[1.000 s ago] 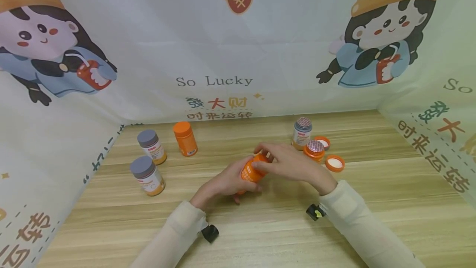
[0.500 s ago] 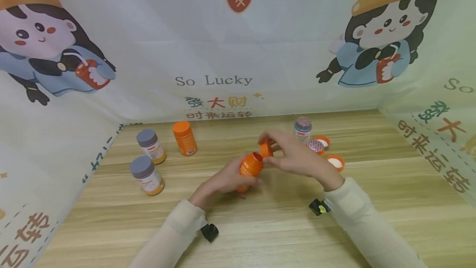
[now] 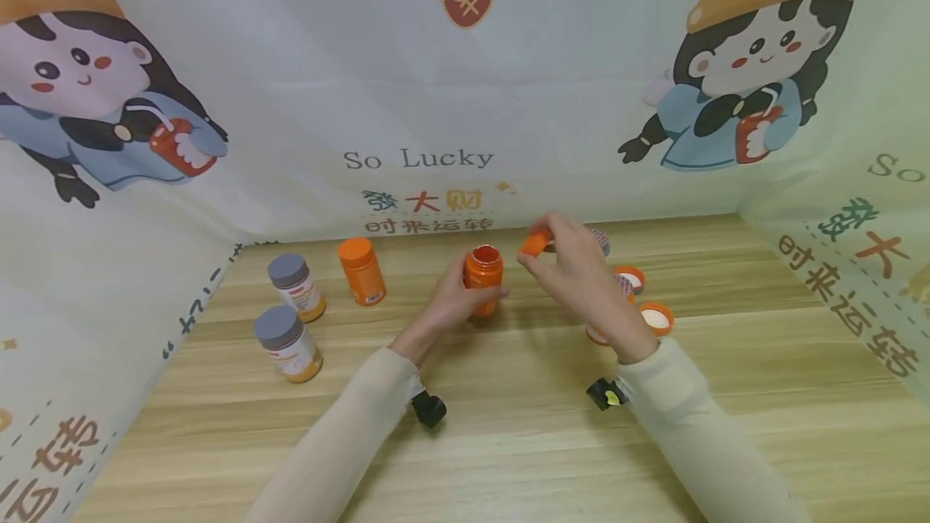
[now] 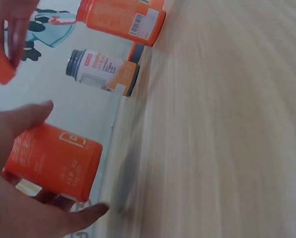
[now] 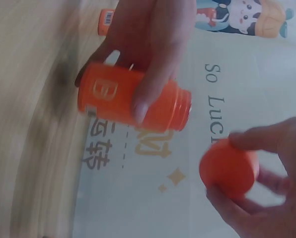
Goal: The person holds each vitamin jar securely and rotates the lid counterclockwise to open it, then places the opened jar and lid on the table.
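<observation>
My left hand [image 3: 449, 294] grips an uncapped orange bottle [image 3: 484, 274] near the middle of the table, its mouth facing up. In the left wrist view, a gap shows between this bottle [image 4: 58, 161] and the tabletop. To the right, my right hand [image 3: 574, 269] pinches an orange cap [image 3: 534, 244] between thumb and fingers. The right wrist view has the cap [image 5: 230, 168] apart from the threaded neck of the bottle [image 5: 108, 94]. What the bottle contains cannot be made out.
Two grey-lidded jars [image 3: 288, 343] and a capped orange bottle [image 3: 361, 270] stand on the left. Behind my right hand, a grey-necked jar [image 4: 106, 69] and another orange bottle [image 4: 123, 17] are partly hidden; upturned caps [image 3: 657, 318] lie beside them. Printed cloth walls [image 3: 312, 103] enclose the table.
The orange cap has come off the bottle in my left hand. Both hands have moved farther back and apart, and the bottle has gone from tilted to nearly upright.
</observation>
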`<state>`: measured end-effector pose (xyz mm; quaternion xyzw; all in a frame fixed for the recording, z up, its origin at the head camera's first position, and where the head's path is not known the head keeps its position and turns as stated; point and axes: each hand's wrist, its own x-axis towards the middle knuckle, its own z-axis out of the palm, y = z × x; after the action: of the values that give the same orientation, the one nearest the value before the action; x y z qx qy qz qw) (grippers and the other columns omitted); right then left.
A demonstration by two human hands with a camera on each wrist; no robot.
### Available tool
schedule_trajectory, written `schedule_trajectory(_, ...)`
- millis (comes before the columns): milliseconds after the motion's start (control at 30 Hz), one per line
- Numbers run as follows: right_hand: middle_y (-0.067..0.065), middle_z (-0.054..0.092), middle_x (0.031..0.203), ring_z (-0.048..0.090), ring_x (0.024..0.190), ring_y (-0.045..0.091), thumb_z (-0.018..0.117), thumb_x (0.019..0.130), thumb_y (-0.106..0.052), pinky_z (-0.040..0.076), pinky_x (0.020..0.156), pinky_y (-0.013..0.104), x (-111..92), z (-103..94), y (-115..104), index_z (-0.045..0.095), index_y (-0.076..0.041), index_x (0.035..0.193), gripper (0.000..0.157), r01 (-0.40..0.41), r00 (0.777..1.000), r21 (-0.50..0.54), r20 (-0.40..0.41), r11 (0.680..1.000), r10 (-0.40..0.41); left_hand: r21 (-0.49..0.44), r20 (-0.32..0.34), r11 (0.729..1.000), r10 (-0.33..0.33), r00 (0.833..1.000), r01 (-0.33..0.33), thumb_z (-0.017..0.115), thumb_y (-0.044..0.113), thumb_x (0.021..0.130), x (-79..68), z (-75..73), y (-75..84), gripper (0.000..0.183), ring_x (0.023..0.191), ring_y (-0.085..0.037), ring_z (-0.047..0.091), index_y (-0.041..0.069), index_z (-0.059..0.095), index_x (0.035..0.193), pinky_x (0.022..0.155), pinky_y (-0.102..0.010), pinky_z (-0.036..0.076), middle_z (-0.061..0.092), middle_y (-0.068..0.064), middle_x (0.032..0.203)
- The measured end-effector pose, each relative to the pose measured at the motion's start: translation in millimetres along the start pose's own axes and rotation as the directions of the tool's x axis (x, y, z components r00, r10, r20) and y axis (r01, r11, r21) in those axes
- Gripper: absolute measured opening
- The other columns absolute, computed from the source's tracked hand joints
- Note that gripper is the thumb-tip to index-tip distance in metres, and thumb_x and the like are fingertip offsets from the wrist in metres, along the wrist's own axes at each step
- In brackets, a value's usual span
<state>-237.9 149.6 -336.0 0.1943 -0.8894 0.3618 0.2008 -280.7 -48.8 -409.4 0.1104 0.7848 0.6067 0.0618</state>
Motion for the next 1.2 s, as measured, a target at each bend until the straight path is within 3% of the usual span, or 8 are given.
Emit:
schedule_trajectory(167, 0.019, 0.059, 0.107, 0.057, 0.095, 0.033, 0.077, 0.086, -0.016, 0.053, 0.080, 0.044, 13, 9.7, -8, 0.060, 0.001, 0.105, 0.031, -0.148, 0.979, -0.030, -0.145, 0.989, 0.142, -0.022, -0.109, 0.997, -0.072, 0.991, 0.070, 0.082, 0.013, 0.087, 15.4, 5.1, -0.2, 0.066, 0.129, -0.030, 0.058, 0.012, 0.048, 0.143, 0.118, -0.050, 0.045, 0.062, -0.012, 0.138)
schedule_trajectory(400, 0.020, 0.065, 0.118, 0.062, 0.105, 0.035, 0.073, 0.084, -0.018, 0.056, 0.087, 0.047, 26, 18.0, -7, 0.063, -0.001, 0.123, 0.044, -0.232, 0.943, 0.072, -0.228, 0.970, 0.242, -0.014, -0.140, 0.994, -0.105, 0.985, 0.104, 0.081, 0.006, 0.086, 29.7, 17.6, -2.6, 0.061, 0.129, -0.032, 0.059, 0.009, 0.052, 0.138, 0.116, -0.050, 0.046, 0.063, -0.014, 0.137)
schedule_trajectory(533, 0.021, 0.068, 0.122, 0.064, 0.108, 0.037, 0.072, 0.085, -0.017, 0.058, 0.088, 0.049, 27, 22.1, -1, 0.063, -0.002, 0.126, 0.045, -0.258, 0.939, 0.103, -0.207, 0.961, 0.274, 0.027, -0.153, 0.994, -0.099, 0.983, 0.105, 0.081, 0.000, 0.083, 31.3, 21.8, -5.4, 0.063, 0.129, -0.034, 0.059, 0.005, 0.052, 0.139, 0.119, -0.049, 0.045, 0.063, -0.017, 0.136)
schedule_trajectory(733, 0.023, 0.060, 0.129, 0.059, 0.115, 0.040, 0.070, 0.086, -0.013, 0.053, 0.098, 0.053, 28, 28.2, 11, 0.057, 0.000, 0.130, 0.048, -0.320, 0.944, 0.030, -0.069, 0.947, 0.322, 0.025, -0.168, 0.988, -0.144, 0.975, 0.150, 0.084, -0.004, 0.076, 27.8, 18.9, -4.0, 0.089, 0.132, -0.037, 0.056, 0.004, 0.039, 0.152, 0.121, -0.049, 0.043, 0.058, -0.021, 0.142)
schedule_trajectory(867, 0.026, 0.063, 0.128, 0.059, 0.116, 0.044, 0.069, 0.086, -0.009, 0.051, 0.101, 0.053, 26, 37.0, 22, 0.057, 0.002, 0.130, 0.047, -0.345, 0.938, -0.079, 0.001, 0.935, 0.346, 0.030, -0.175, 0.981, -0.185, 0.967, 0.193, 0.086, 0.000, 0.072, 13.4, 14.9, 4.8, 0.103, 0.143, -0.040, 0.046, 0.003, 0.027, 0.157, 0.125, -0.052, 0.036, 0.044, -0.027, 0.154)
schedule_trajectory(967, 0.026, 0.065, 0.126, 0.058, 0.117, 0.045, 0.067, 0.085, -0.006, 0.049, 0.103, 0.053, 23, 43.9, 30, 0.057, 0.000, 0.132, 0.048, -0.374, 0.919, -0.146, 0.071, 0.916, 0.387, 0.035, -0.189, 0.980, -0.186, 0.964, 0.196, 0.084, 0.008, 0.077, -7.0, 6.9, 17.1, 0.100, 0.150, -0.042, 0.034, 0.006, 0.025, 0.159, 0.126, -0.055, 0.033, 0.031, -0.026, 0.162)
schedule_trajectory(1100, 0.026, 0.062, 0.126, 0.056, 0.113, 0.041, 0.064, 0.085, -0.004, 0.051, 0.100, 0.052, 19, 54.6, 41, 0.057, 0.000, 0.132, 0.047, -0.407, 0.888, -0.187, 0.150, 0.894, 0.436, 0.046, -0.182, 0.989, -0.132, 0.974, 0.143, 0.078, 0.018, 0.085, -39.2, -11.2, 28.0, 0.087, 0.152, -0.043, 0.030, 0.010, 0.030, 0.157, 0.125, -0.057, 0.034, 0.027, -0.021, 0.164)
schedule_trajectory(1200, 0.027, 0.062, 0.124, 0.057, 0.111, 0.041, 0.064, 0.086, -0.005, 0.051, 0.100, 0.052, 16, 63.0, 48, 0.057, 0.002, 0.130, 0.045, -0.400, 0.881, -0.215, 0.177, 0.891, 0.439, 0.074, -0.179, 0.993, -0.080, 0.981, 0.094, 0.076, 0.021, 0.089, -61.2, -25.8, 28.7, 0.080, 0.152, -0.040, 0.031, 0.008, 0.033, 0.155, 0.127, -0.055, 0.033, 0.031, -0.018, 0.162)
